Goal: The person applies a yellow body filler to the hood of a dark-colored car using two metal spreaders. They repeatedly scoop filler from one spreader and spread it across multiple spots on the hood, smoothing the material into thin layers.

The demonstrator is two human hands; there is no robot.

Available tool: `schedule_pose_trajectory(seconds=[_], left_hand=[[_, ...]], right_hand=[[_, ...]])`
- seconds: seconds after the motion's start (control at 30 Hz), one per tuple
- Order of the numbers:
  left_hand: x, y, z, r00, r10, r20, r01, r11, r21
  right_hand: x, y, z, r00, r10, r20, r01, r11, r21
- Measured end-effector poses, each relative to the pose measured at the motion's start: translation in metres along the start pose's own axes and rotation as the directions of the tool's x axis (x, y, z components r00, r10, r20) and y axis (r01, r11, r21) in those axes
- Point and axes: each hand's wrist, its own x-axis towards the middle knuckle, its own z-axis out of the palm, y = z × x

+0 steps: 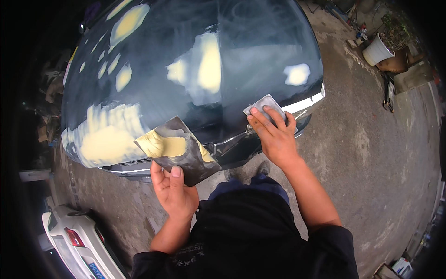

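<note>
My left hand (175, 191) grips the near edge of a dark flat putty board (199, 163), thumb on top and fingers beneath. Wet yellow body filler (173, 146) lies on the board's left part, with a smear along its far right edge. In my right hand (278, 139) is a flat grey putty spreader (266, 103), fingers laid over its face. The spreader is over the front edge of a dark car hood (253, 39); whether it touches the paint I cannot tell. Pale yellow filler covers the hood's front left corner (109, 142), with more patches behind.
A white filler spot (296, 74) is on the hood's right side, above a chrome strip (310, 103). A white car (69, 237) stands behind on the left. At the far right are a potted plant (378, 49) and clutter along the concrete ground (353, 149).
</note>
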Motion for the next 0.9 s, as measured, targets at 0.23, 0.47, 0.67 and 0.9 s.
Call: schedule_pose_trajectory(seconds=[0.23, 0.47, 0.67, 0.9], left_hand=[[0.002, 0.001, 0.005, 1.0, -0.001, -0.013, 0.001, 1.0, -0.01], [0.001, 0.001, 0.006, 1.0, -0.012, -0.016, 0.012, 1.0, -0.011], [-0.001, 0.001, 0.002, 0.999, -0.037, -0.017, 0.036, 0.999, -0.01], [-0.001, 0.001, 0.005, 0.997, -0.057, -0.043, 0.058, 0.998, 0.004]], right_hand=[[0.001, -0.003, -0.016, 1.0, -0.008, 0.013, 0.008, 1.0, -0.026], [0.007, 0.009, -0.006, 0.999, -0.038, 0.023, 0.038, 0.999, -0.021], [-0.006, 0.004, -0.009, 0.999, -0.032, 0.037, 0.033, 0.999, -0.017], [0.009, 0.01, -0.003, 0.998, -0.066, 0.015, 0.066, 0.998, 0.005]])
